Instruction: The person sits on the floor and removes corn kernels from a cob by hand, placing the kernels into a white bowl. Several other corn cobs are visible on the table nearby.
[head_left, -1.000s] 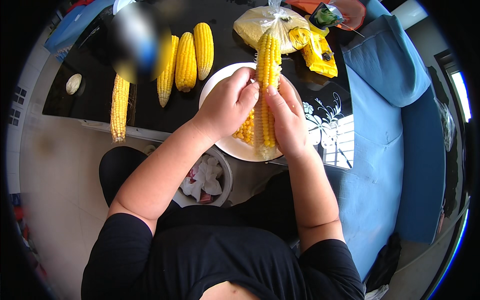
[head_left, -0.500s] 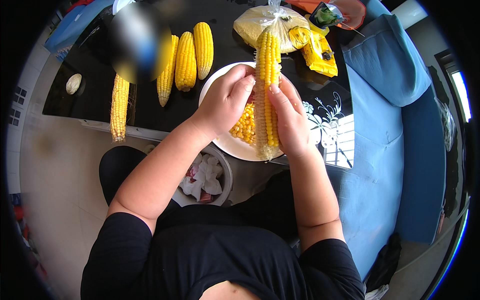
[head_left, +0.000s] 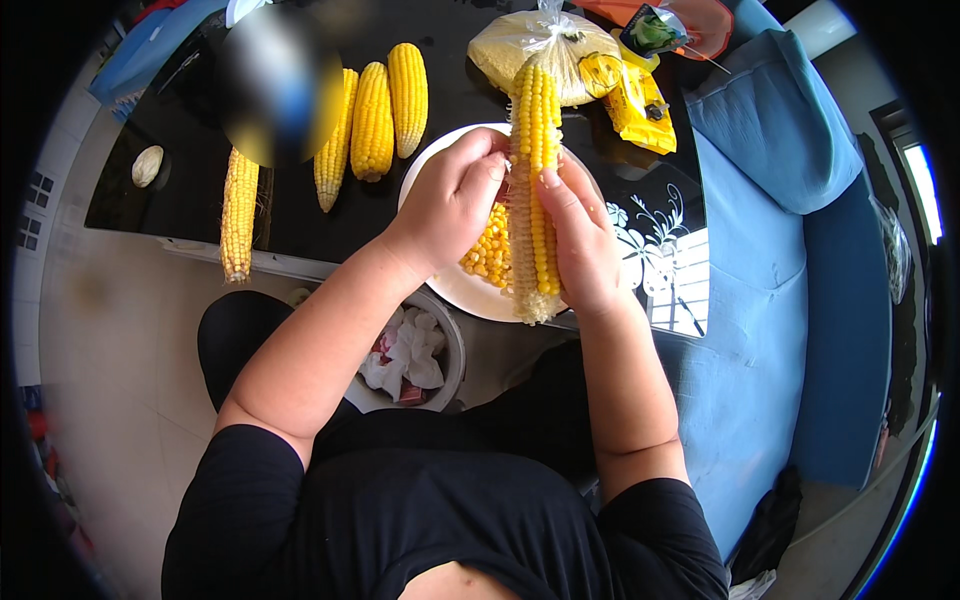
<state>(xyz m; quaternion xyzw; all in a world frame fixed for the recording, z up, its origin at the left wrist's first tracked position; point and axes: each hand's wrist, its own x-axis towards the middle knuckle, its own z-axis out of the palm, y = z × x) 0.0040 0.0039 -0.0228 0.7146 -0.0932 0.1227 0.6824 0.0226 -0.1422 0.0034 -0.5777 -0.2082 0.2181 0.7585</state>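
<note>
By a blue sofa [head_left: 745,330], a glossy black table [head_left: 447,95] bears corn [head_left: 372,120]

Since a second ago, the thumb of my left hand [head_left: 447,205] has pulled back up-left from the corn cob [head_left: 538,120]. Cob looks slightly turned in my right hand [head_left: 583,245]; the bare strip [head_left: 522,235] along its left side shows wider, lower end nudged right. More loose kernels [head_left: 488,252] visible left of it.
</note>
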